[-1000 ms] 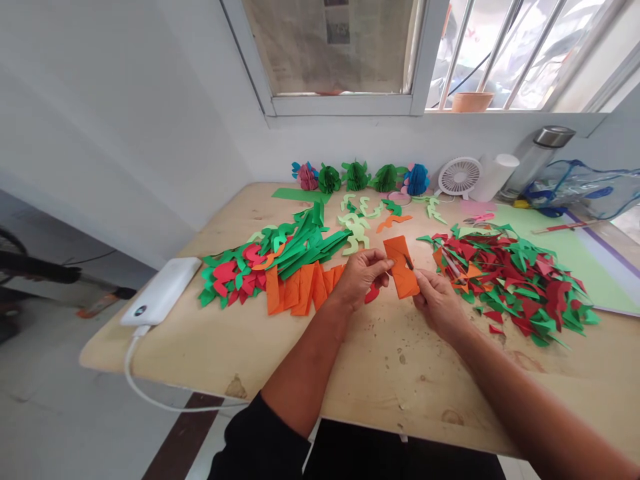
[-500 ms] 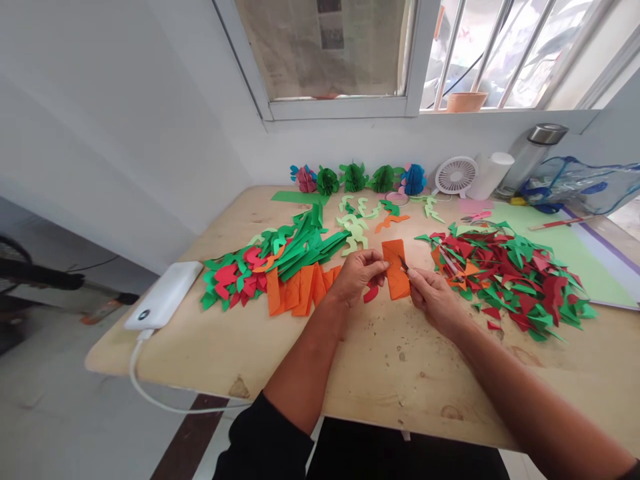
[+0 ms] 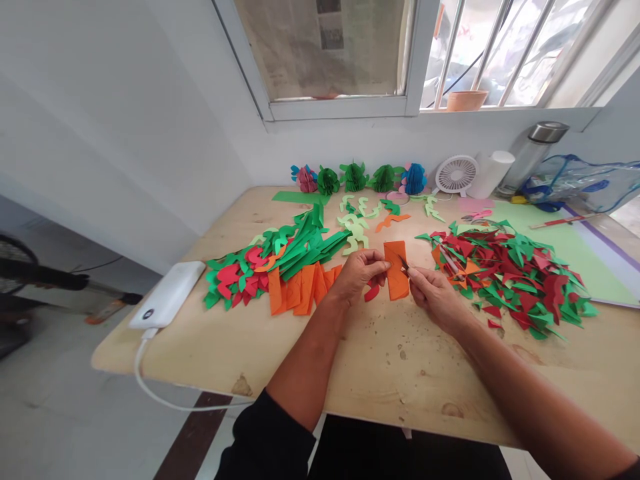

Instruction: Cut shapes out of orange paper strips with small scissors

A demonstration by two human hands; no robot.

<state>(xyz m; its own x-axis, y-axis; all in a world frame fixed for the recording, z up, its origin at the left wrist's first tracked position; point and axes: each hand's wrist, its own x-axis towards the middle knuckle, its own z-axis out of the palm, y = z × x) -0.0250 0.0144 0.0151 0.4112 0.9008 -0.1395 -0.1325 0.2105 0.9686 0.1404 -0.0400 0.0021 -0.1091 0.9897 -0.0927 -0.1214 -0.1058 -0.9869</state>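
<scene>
My left hand (image 3: 364,273) pinches the left edge of a folded orange paper strip (image 3: 396,288), which stands upright above the table. Faint drawn lines mark the paper. From the right, my right hand (image 3: 434,297) closes around small scissors (image 3: 403,263); their dark blades are at the strip's right edge, where a small notch shows, and the handles are hidden by my fingers. A red paper cutout (image 3: 371,292) lies just under my left hand. Beside my left forearm are several orange strips (image 3: 295,293), with folded green strips (image 3: 313,243) behind them.
Red and green paper scraps (image 3: 520,280) are heaped on the right. Red and green cutouts (image 3: 235,280) lie at left, near a white power bank (image 3: 167,293) with a cable. Paper figures (image 3: 354,177), a small fan (image 3: 456,176) and a bottle (image 3: 533,157) line the back.
The blades have shifted slightly at the orange strip's right edge, and a small pale notch now shows there. Both hands keep nearly the same place; the view has moved very slightly.
</scene>
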